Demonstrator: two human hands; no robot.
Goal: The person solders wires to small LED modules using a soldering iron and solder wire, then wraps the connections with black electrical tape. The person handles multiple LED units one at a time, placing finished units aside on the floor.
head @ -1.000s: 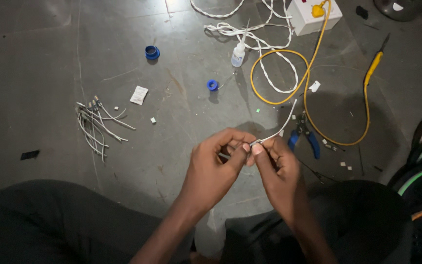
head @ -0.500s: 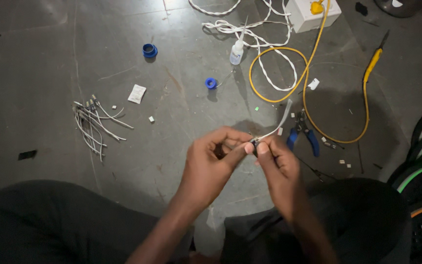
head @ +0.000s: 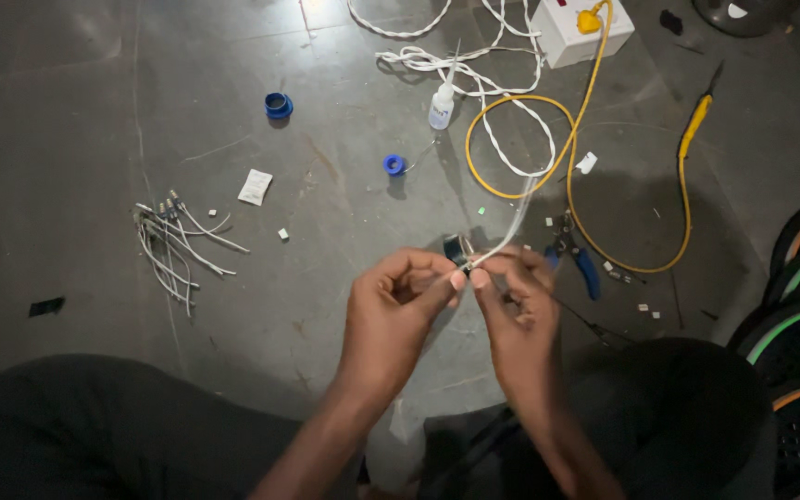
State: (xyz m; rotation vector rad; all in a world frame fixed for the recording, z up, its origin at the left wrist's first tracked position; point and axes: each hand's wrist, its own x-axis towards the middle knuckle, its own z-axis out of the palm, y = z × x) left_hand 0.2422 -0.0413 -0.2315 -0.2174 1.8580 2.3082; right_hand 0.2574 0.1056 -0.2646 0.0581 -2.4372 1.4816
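My left hand and my right hand meet fingertip to fingertip above the grey floor, both pinching the end of a thin white cable. The cable runs up and away from my fingers toward the coiled white cord. A small dark part sits just behind my fingertips; what it is I cannot tell. My knees in dark trousers fill the bottom of the view.
A bundle of short white cable ends lies at the left. Blue-handled pliers, a yellow cable loop, a yellow-handled tool, a white socket box, a small glue bottle and two blue caps lie ahead.
Both hands have stayed together on the cable end, with only small finger shifts. The view has drifted slightly.
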